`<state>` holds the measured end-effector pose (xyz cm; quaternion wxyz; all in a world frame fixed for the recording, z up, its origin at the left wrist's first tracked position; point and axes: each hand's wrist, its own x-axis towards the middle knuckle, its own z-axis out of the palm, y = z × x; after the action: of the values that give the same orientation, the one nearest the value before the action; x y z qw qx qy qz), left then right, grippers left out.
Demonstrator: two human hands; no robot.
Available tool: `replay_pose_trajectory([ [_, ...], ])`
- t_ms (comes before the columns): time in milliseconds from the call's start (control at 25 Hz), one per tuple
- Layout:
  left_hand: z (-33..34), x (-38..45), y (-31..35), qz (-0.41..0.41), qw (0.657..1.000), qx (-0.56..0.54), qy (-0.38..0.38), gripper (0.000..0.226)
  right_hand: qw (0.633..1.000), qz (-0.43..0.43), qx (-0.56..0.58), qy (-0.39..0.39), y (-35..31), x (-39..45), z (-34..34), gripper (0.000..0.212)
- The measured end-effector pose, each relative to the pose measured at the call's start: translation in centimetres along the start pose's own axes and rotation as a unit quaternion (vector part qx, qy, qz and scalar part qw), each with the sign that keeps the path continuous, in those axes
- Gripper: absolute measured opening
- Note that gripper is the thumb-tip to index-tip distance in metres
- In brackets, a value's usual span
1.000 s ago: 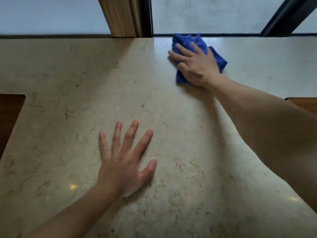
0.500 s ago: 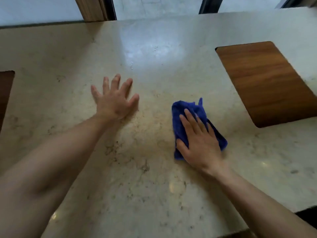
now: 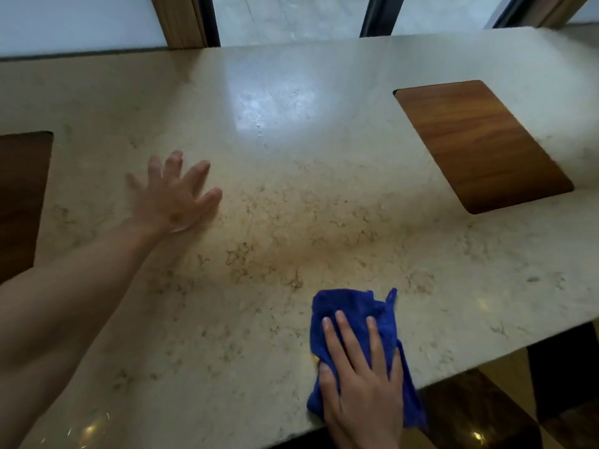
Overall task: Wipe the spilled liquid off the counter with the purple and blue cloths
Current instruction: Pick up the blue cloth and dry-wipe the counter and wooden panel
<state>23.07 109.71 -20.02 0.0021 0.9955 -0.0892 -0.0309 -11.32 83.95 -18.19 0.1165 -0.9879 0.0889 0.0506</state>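
A crumpled blue cloth point(image 3: 348, 311) lies on the beige marble counter point(image 3: 291, 196) at its near edge, one corner hanging over the edge. My right hand point(image 3: 359, 380) presses flat on top of it, fingers pointing away from me. My left hand point(image 3: 176, 197) rests palm down on the bare counter to the left, fingers spread, holding nothing. A glossy patch with faint streaks point(image 3: 259, 131) shows near the counter's middle back. No purple cloth is in view.
A wooden inset panel point(image 3: 479, 144) sits in the counter at the right, and another point(image 3: 19, 202) at the left edge. Wooden and dark window posts point(image 3: 181, 21) rise behind the counter. Dark floor point(image 3: 479, 413) lies below the near edge.
My right hand has dragged the blue cloth from the counter's far edge toward me to the near edge. My left hand has stayed flat on the counter, fingers spread.
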Motion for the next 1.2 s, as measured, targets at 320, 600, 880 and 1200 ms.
replay_pose_trajectory([
  [320, 1.2, -1.1, -2.1, -0.039, 0.999, -0.033, -0.006, 0.079, 0.999, 0.018, -0.03, 0.01, -5.7, 21.0, 0.7, 0.06],
  [600, 0.5, -1.6, -1.6, -0.021, 0.999, -0.026, -0.011, 0.078, 1.0, -0.021, -0.017, -0.005, -10.3, 42.5, -1.3, 0.061],
  [880, 0.6, -1.3, -1.7, -0.004, 0.998, -0.044, 0.034, 0.079, 0.999, -0.039, -0.02, -0.026, -16.6, 61.2, -3.5, 0.057],
  [1200, 0.9, -1.2, -2.1, -0.021, 0.999, -0.028, 0.032, 0.08, 0.986, -0.155, -0.04, -0.039, -18.7, 63.2, -2.9, 0.055],
])
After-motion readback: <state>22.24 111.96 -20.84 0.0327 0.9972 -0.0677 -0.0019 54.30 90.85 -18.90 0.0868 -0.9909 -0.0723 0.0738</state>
